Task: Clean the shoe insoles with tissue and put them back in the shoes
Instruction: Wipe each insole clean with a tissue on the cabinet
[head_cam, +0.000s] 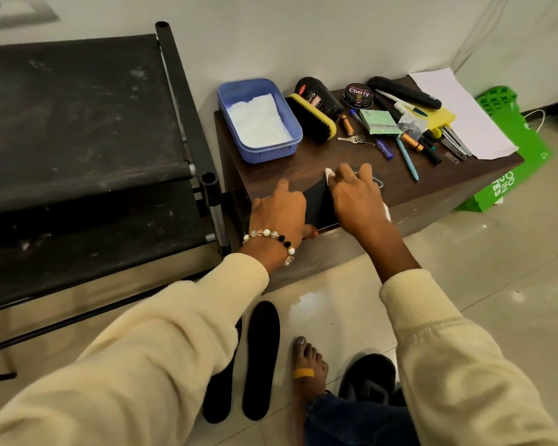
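A: Where is the insole being cleaned?

B: A black insole (pixel 318 204) lies flat on the brown table (pixel 271 175), at its near edge, between the 2 hands.

A: And the fingers?

B: The left hand (pixel 279 209) rests on the insole's left side, fingers (pixel 282 186) straight and close together, thumb hooked over the table's edge. The right hand (pixel 356 194) presses a white tissue (pixel 329 173) onto the insole; its fingers lie spread and slightly bent over the tissue, which shows at the fingertips and beside the palm.

A: Anything else?

B: 2 more black insoles (pixel 260 358) lie on the floor near a bare foot (pixel 308 365), beside a black shoe (pixel 368 378). A blue tub (pixel 290 146) of tissues sits farther back on the table.
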The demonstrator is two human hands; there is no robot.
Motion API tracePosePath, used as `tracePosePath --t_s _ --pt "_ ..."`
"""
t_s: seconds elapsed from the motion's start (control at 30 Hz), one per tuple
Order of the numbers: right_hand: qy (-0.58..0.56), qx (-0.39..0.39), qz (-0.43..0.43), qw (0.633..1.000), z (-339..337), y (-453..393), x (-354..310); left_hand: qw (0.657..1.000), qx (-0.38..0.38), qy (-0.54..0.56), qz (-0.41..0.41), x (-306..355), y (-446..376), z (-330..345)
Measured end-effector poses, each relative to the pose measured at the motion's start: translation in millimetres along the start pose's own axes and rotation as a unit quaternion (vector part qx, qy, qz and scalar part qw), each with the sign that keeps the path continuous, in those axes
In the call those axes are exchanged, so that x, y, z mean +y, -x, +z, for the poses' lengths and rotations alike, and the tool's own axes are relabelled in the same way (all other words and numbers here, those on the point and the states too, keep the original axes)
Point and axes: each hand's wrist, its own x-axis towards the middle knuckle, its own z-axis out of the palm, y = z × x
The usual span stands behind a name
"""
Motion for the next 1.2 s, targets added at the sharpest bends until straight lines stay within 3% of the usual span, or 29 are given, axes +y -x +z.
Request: tracePosePath --t_s 0.17,0.33,0.67,0.93,1.2 --pt "-0.014 0.010 0.055 0.998 1 -3 17 1.000 0.006 -0.002 0.004 -2 -1 2" --pt "-0.010 0.003 -0.008 1.000 1 -6 -2 1.000 0.008 0.002 0.002 -2 -2 2" --pt "-0.023 -0.003 0.101 0.995 3 -14 40 1.000 0.007 -0.009 0.006 -3 -1 4" --pt "-0.007 -0.007 0.019 1.000 -1 -9 12 1.000 0.006 -0.005 -0.001 -1 -1 3" --pt "0.001 -0.029 0.131 0.991 5 -10 52 1.000 0.008 -0.008 -0.002 -3 0 5"
